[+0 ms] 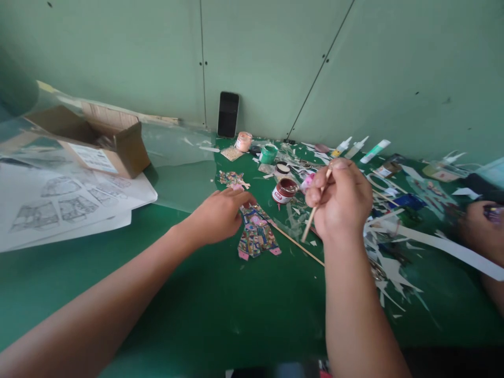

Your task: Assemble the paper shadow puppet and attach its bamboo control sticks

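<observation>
My left hand (220, 214) reaches over a colourful patterned cut-out figure (258, 239) that lies flat on the green table. Its fingertips press on the figure's upper part, and the hand hides some of it. A long thin rod (299, 245) runs from the figure toward my right forearm. Raised above the table, my right hand (346, 202) pinches a thin wooden stick (313, 219), tip pointing down. Between the hands stands an uncapped jar of dark red paint (285, 192). A smaller patterned piece (232, 179) lies just beyond my left hand.
A green paint jar (269, 154), a peach jar (243, 140) and an upright phone (228, 115) stand near the wall. Left are an open cardboard box (126, 152) and printed sheets (71, 210). Paper scraps (394, 268) litter the right, where another person's hand (478, 226) shows.
</observation>
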A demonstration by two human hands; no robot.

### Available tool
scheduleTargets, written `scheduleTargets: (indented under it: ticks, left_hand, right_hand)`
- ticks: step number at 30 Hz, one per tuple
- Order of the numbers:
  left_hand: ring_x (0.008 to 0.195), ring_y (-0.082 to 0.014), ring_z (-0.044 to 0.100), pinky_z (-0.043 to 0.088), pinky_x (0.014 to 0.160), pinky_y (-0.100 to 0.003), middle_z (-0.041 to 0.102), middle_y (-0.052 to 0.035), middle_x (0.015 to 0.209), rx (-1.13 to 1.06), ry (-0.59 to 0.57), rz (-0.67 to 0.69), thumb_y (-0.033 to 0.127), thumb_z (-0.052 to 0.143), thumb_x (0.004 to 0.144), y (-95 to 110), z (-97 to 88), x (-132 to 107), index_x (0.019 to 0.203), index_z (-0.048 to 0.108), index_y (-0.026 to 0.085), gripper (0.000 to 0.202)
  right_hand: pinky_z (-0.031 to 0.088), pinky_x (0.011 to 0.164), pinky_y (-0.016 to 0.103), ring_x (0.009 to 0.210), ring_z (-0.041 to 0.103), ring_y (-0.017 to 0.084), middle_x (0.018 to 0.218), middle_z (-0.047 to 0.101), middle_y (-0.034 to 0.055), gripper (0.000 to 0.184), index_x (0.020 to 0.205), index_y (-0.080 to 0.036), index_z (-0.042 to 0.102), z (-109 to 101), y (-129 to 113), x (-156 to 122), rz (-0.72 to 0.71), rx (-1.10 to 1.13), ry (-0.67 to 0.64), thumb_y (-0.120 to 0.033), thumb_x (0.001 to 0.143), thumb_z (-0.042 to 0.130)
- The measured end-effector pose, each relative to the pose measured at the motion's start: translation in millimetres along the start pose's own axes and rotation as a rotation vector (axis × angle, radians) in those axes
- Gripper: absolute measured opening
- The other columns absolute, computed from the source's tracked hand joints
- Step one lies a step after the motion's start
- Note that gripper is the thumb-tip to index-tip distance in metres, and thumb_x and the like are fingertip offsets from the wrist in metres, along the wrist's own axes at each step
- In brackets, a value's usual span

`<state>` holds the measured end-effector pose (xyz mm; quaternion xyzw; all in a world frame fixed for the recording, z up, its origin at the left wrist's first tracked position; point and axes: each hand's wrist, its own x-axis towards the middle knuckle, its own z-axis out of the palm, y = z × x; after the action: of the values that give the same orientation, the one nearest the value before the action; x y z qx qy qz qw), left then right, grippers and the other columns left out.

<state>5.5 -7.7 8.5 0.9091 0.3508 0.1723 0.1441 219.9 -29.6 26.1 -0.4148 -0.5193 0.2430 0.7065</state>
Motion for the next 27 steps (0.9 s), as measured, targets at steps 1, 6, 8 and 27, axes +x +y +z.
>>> scheduleTargets:
  ticks: [1, 6, 8, 27]
  left_hand:
    - [0.113, -0.0247, 0.058, 0.046, 0.094, -0.04, 0.065, -0.0078, 0.119, 0.018, -0.079, 0.032, 0.0, 0.046, 0.071, -1.3, -1.3, -1.0, 0.118, 0.059, 0.021, 0.052]
    - [0.127, -0.0276, 0.048, 0.037, 0.106, -0.046, 0.056, -0.0049, 0.134, -0.016, -0.249, 0.054, 0.0, 0.05, 0.068, -7.1, -14.4, -5.4, 0.129, 0.054, 0.029, 0.067]
    - [0.13, -0.0289, 0.046, 0.035, 0.107, -0.047, 0.054, -0.0044, 0.138, -0.058, -0.274, 0.073, 0.008, 0.06, 0.074, -7.0, -16.5, -6.3, 0.131, 0.051, 0.032, 0.063]
    - [0.124, -0.0296, 0.051, 0.04, 0.103, -0.043, 0.056, -0.0032, 0.138, 0.223, -0.343, -0.095, 0.03, 0.069, 0.077, -40.5, -23.3, -5.4, 0.122, 0.063, 0.033, 0.046]
  right_hand:
    - [0.029, 0.034, 0.022, 0.036, 0.04, 0.007, 0.056, 0.048, -0.0071, 0.026, 0.075, -0.025, 0.046, -1.5, 0.8, 0.5, 0.015, -0.014, -0.014, -0.045, 0.09, 0.053]
    - [0.025, 0.035, 0.02, 0.036, 0.038, 0.004, 0.055, 0.054, -0.0063, 0.022, 0.074, -0.022, 0.051, 1.6, 5.3, -3.1, 0.092, -0.099, -0.139, -0.037, 0.085, 0.062]
    - [0.028, 0.038, 0.02, 0.039, 0.04, 0.005, 0.055, 0.055, -0.0057, 0.02, 0.073, -0.021, 0.053, 3.9, 5.9, -5.3, 0.088, -0.142, -0.194, -0.035, 0.086, 0.06]
    - [0.034, 0.053, 0.025, 0.051, 0.049, 0.011, 0.058, 0.054, -0.0033, 0.018, 0.074, -0.021, 0.05, 20.9, 15.8, -18.1, -0.006, -0.58, -0.418, -0.028, 0.09, 0.048]
